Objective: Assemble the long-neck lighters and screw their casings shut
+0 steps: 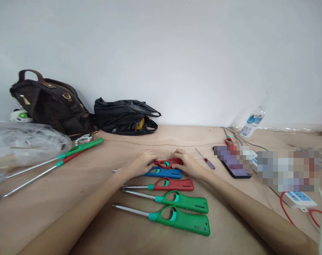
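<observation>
At the far end of a row of long-nosed gas lighters lies a red lighter (174, 162) with a teal trigger. My left hand (142, 162) closes around its nozzle end, hiding most of the metal tube. The fingers of my right hand (187, 162) are curled over its handle end. Just nearer is a blue lighter (174, 173), partly covered by my left hand and wrist. Closer still come another red lighter (186, 184), a green lighter (194, 202) and a second green lighter (194, 225), nozzles all pointing left.
Left are a long green lighter (97, 142), a clear plastic bag (38, 141) and a dark backpack (57, 106). A black bag (118, 117) lies by the wall. Right are a screwdriver (209, 163), a phone (230, 164), a bottle (253, 122) and a power strip (300, 200) with cables.
</observation>
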Demonstrator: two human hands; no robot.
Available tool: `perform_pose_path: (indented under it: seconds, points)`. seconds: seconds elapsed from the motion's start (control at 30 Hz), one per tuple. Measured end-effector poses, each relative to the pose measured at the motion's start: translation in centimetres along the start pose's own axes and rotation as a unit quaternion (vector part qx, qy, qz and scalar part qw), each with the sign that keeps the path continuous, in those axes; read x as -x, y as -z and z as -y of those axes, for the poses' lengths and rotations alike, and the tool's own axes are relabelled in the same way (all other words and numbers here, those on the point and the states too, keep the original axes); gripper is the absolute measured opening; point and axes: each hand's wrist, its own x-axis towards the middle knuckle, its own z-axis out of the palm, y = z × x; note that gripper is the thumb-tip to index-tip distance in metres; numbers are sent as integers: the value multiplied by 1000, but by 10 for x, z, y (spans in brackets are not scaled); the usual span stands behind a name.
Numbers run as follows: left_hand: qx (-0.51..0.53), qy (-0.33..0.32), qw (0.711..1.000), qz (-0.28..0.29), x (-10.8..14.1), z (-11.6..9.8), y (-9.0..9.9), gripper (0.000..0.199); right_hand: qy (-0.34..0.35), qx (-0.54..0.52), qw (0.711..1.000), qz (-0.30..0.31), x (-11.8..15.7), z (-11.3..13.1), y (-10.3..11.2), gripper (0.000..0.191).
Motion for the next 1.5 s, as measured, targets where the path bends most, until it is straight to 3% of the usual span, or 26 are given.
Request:
perform_pose_path:
  seconds: [0.27,0.53,0.87,1.0,1.23,1.33,1.5]
  points:
    - [8,-12,1000,11,-1,-4,4,12,-18,-75,997,25,-2,-7,3,23]
    - [0,5,1000,30,-2,-6,6,14,-22,-73,997,12,-1,-8,1,21]
    - [56,97,993,28,-10,-14,2,13,-40,-47,998,23,-4,-11,0,21]
    - [71,122,990,27,-7,-12,-3,10,-34,-32,999,26,-3,-6,2,40]
    - [-31,95,995,7,-9,-15,-9,12,-53,62,996,21,-2,4,9,28]
    - [-69,76,995,-17,-10,-16,-5,18,-75,81,994,24,-2,13,13,30]
    - [-102,39,994,-22,-8,-25,7,25,-78,166,982,36,-2,24,19,16]
